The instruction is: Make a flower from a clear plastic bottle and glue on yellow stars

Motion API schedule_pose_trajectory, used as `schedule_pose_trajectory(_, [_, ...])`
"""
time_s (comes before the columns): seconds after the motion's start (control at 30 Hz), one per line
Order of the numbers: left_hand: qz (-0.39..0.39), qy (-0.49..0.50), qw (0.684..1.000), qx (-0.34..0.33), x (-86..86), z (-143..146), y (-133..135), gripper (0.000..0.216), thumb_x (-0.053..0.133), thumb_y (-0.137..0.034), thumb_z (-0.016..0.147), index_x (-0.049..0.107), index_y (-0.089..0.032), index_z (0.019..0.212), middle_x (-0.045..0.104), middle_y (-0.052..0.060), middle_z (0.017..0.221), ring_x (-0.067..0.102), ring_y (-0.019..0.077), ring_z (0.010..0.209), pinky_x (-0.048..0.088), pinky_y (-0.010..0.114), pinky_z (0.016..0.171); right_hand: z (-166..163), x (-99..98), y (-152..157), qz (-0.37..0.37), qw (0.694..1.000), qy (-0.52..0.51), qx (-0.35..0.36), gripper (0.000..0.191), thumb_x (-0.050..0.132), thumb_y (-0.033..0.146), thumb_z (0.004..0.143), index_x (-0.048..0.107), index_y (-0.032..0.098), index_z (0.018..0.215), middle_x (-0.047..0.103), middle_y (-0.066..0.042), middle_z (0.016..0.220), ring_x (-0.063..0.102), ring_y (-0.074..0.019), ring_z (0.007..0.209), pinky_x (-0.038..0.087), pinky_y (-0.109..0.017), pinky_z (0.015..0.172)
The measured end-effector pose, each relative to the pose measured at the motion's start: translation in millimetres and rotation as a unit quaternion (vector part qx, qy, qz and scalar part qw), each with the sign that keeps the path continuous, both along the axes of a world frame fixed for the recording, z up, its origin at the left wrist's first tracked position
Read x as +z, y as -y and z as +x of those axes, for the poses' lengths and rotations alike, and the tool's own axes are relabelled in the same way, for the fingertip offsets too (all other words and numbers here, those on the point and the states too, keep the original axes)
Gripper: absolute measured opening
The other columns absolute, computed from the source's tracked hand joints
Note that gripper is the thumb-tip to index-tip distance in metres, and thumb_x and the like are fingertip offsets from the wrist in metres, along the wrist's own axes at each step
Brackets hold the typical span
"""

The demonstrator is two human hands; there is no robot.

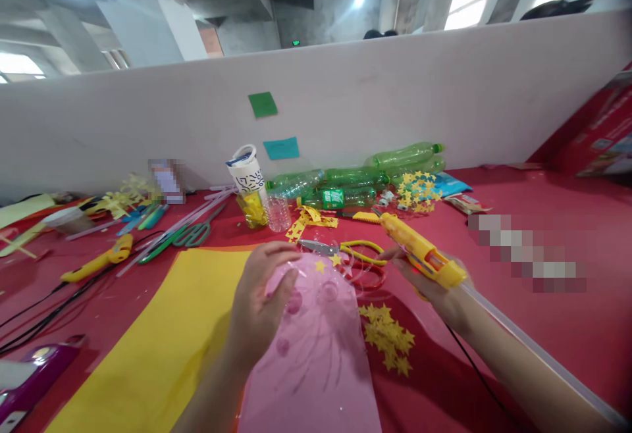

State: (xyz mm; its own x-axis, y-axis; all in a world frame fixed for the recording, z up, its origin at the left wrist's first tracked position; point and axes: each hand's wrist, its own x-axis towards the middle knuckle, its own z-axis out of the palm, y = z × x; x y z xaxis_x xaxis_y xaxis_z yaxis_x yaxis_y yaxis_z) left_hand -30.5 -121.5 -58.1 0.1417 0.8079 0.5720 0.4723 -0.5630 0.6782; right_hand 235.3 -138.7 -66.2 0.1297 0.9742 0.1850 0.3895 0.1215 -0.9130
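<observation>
My right hand [439, 295] grips a yellow hot glue gun [415, 249], with a long clear glue stick [538, 347] running out of its back. Its nozzle points up and to the left. My left hand [264, 301] curves around the left side of a clear plastic piece [328, 291] above pink paper [311, 387]; the piece's outline is hard to make out. Small yellow stars [320, 266] show on it. To the right of the pink paper lies a heap of yellow paper stars [390, 337]. Scissors [363, 252] with yellow handles and a red-handled pair [365, 276] lie just beyond.
Yellow paper [162, 328] spreads on the left, near another yellow glue gun [101, 260] with black cables. Green plastic bottles [355, 176], a white patterned cup [247, 173] and more yellow stars [419, 189] stand along the white partition [345, 104]. A purple tool [34, 380] lies front left.
</observation>
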Motion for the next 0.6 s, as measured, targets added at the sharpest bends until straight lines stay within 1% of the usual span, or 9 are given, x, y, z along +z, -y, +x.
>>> schedule_pose_trajectory(0.07, [0.017,-0.081,0.996,-0.033,-3.6,4.7,2.2,0.023,0.051,-0.015,0.085,0.063,-0.026,0.101,0.052,0.005,0.118,0.048,0.0205,0.112,0.038,0.037,0.097,-0.2,-0.5,0.2,-0.005,1.000,0.010,0.003,0.022,0.060,0.038,0.078,0.067,0.019,0.089,0.071,-0.003,0.084,0.044,-0.0071,0.040,0.032,-0.021,0.036])
schedule_pose_trajectory(0.17, [0.011,-0.125,0.992,-0.033,-7.7,8.6,2.0,0.026,0.050,-0.015,0.086,0.061,-0.025,0.107,0.049,0.006,0.121,0.046,0.0210,0.115,0.037,0.038,0.098,-0.2,-1.1,0.3,-0.002,1.000,0.015,-0.001,0.022,0.060,0.036,0.078,0.068,0.019,0.090,0.070,-0.004,0.086,0.043,-0.0067,0.039,0.033,-0.023,0.038])
schedule_pose_trajectory(0.27, [-0.001,-0.112,0.994,-0.009,-9.5,8.2,0.9,0.025,0.051,-0.019,0.086,0.060,-0.025,0.108,0.050,0.006,0.119,0.047,0.0211,0.114,0.038,0.038,0.097,-0.2,-1.1,0.5,0.001,1.000,0.018,-0.005,0.022,0.060,0.036,0.077,0.068,0.019,0.088,0.070,-0.004,0.086,0.042,-0.0061,0.038,0.035,-0.023,0.039])
schedule_pose_trajectory(0.4, [-0.016,-0.095,0.995,0.003,-9.7,5.9,1.0,0.024,0.051,-0.020,0.085,0.059,-0.025,0.108,0.053,0.005,0.116,0.049,0.0206,0.111,0.038,0.037,0.097,0.0,-1.5,1.0,-0.001,1.000,0.026,-0.002,0.023,0.060,0.036,0.078,0.068,0.018,0.089,0.069,-0.003,0.077,0.040,-0.0066,0.037,0.034,-0.023,0.038])
schedule_pose_trajectory(0.5, [-0.008,-0.102,0.995,0.012,-9.3,6.5,1.2,0.025,0.053,-0.019,0.084,0.058,-0.025,0.107,0.055,0.005,0.111,0.051,0.0209,0.108,0.039,0.037,0.095,0.6,-5.1,0.4,0.009,1.000,0.029,-0.006,0.023,0.059,0.036,0.078,0.068,0.019,0.091,0.069,-0.003,0.077,0.050,-0.0107,0.044,0.036,-0.023,0.040])
schedule_pose_trajectory(0.6, [0.000,-0.118,0.992,0.047,-9.5,8.6,0.5,0.024,0.056,-0.020,0.081,0.059,-0.023,0.105,0.055,0.005,0.103,0.053,0.0216,0.100,0.041,0.038,0.089,1.4,-10.5,-0.8,0.027,0.999,0.029,-0.011,0.021,0.060,0.035,0.078,0.069,0.020,0.090,0.070,-0.004,0.081,0.058,-0.0156,0.056,0.042,-0.025,0.047])
